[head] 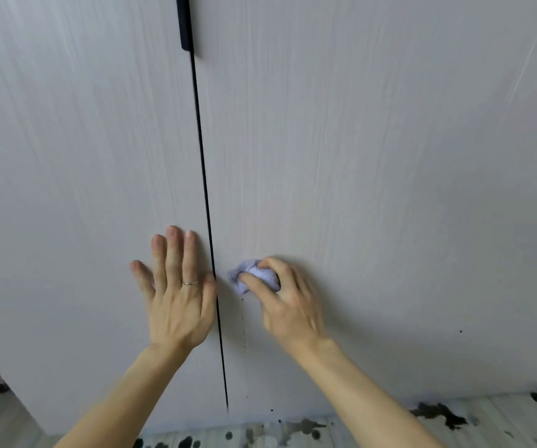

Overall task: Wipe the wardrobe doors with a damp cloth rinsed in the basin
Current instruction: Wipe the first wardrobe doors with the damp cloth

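We see the right hand (289, 302) gripping a bunched pale cloth (251, 274) and pressing it on the right door (389, 156), low down, just beside the dark gap (202, 156) between the doors. The left hand (176, 295) lies flat with straight fingers on the left door (66, 156) at the gap; we think it steadies that door. To wipe well, we would follow the vertical grain in long strokes. Small dark specks below the cloth need care. There is much free room to the right and upward, as the black handle (185, 24) is far above, but the floor (373, 425) is near below. The basin is not in view.
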### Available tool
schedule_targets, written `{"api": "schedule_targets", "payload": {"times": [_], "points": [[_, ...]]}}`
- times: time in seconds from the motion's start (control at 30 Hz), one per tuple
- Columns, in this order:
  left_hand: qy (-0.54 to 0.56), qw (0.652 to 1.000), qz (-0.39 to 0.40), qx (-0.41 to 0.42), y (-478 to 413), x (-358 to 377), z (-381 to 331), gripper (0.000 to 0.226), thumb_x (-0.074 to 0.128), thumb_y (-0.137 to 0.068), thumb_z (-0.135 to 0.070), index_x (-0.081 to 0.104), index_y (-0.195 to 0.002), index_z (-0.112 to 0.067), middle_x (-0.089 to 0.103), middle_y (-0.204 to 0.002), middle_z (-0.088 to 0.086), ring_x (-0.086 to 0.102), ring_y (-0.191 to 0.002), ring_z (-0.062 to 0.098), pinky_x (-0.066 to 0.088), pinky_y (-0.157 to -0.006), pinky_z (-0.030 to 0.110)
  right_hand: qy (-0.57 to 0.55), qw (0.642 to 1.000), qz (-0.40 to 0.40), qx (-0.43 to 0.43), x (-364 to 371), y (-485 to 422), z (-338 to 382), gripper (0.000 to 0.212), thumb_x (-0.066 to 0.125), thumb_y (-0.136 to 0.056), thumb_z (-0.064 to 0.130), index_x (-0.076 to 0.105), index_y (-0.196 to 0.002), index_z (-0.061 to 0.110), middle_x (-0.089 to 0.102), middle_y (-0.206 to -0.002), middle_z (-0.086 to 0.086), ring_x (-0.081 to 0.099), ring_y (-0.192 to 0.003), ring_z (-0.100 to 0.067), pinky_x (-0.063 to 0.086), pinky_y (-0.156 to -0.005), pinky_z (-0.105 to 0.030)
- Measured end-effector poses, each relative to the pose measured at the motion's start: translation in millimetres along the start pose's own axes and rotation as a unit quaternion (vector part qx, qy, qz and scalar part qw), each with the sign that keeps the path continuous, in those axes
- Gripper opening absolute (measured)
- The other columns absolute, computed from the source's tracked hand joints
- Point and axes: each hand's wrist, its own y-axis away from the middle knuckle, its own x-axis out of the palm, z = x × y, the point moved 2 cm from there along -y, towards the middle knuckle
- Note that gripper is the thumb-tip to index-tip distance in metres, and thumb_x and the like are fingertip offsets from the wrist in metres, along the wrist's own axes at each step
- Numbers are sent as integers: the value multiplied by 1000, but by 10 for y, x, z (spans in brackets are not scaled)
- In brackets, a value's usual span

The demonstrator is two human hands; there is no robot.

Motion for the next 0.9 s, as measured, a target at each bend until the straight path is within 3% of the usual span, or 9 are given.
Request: {"api": "schedule_targets", "payload": {"times": [0.1,0.17,0.27,0.37,0.43,0.53,0.7,0.77,0.9], "points": [[46,997,10,-55,-14,-24,-199,74,41,-96,-26,6,-162,-21,-17,-167,-3,-14,-155,26,-7,-119,62,-35,994,-47,95,-207,-37,-444,23,57,-87,32,63,-106,43,59,-117,11,62,-95,-24,55,-88,-38],[77,994,29,-69,-55,-73,-376,72,39,-97,-27,6,-161,-30,-23,-165,-9,-19,-154,23,-9,-120,61,-48,972,-118,199,-518,-94,-862,20,57,-91,27,65,-108,32,57,-120,-7,57,-100,-19,49,-94,-32],[79,989,74,-96,-149,-97,-556,70,32,-99,-38,-6,-159,-42,-34,-160,-14,-30,-149,17,-14,-119,59,-64,879,-280,381,-1041,-64,-1495,26,50,-91,-3,65,-111,3,45,-124,-24,46,-88,5,40,-89,-5],[62,984,116,-122,-171,-71,-565,72,26,-98,-46,-19,-154,-46,-45,-153,-16,-40,-144,15,-20,-118,56,-50,801,-344,487,-1222,0,-1712,27,39,-94,-6,57,-114,0,39,-126,-19,53,-64,17,48,-77,-11],[55,982,134,-119,-178,-78,-559,72,24,-98,-50,-24,-151,-48,-47,-152,-16,-42,-143,15,-21,-117,54,-51,833,-310,454,-1028,53,-1546,26,38,-95,4,56,-112,10,39,-124,-13,53,-60,2,56,-79,-31],[42,981,152,-112,-155,-123,-537,71,20,-96,-57,-25,-151,-48,-46,-153,-15,-42,-143,15,-20,-118,54,-78,944,-143,286,-513,204,-942,22,39,-90,23,56,-101,29,44,-123,-9,51,-72,-10,54,-78,-27],[40,981,160,-100,-144,-164,-518,71,13,-94,-65,-24,-152,-46,-45,-154,-13,-42,-143,16,-20,-119,54,-105,982,-40,154,-501,297,-876,19,46,-89,23,61,-93,34,50,-117,2,58,-76,-17,47,-69,-29],[38,983,153,-96,-145,-138,-520,71,14,-95,-63,-23,-153,-45,-45,-154,-12,-41,-143,17,-20,-118,53,-96,956,-104,258,-656,297,-1215,22,52,-91,17,65,-103,29,52,-121,-6,61,-85,-19,47,-76,-21],[23,983,163,-86,-162,-166,-589,73,30,-104,-50,-22,-154,-41,-48,-152,-9,-43,-142,20,-18,-119,55,-99,796,-309,512,-654,332,-1392,30,46,-94,2,59,-119,12,38,-129,-10,62,-83,-6,44,-89,-22]]}}
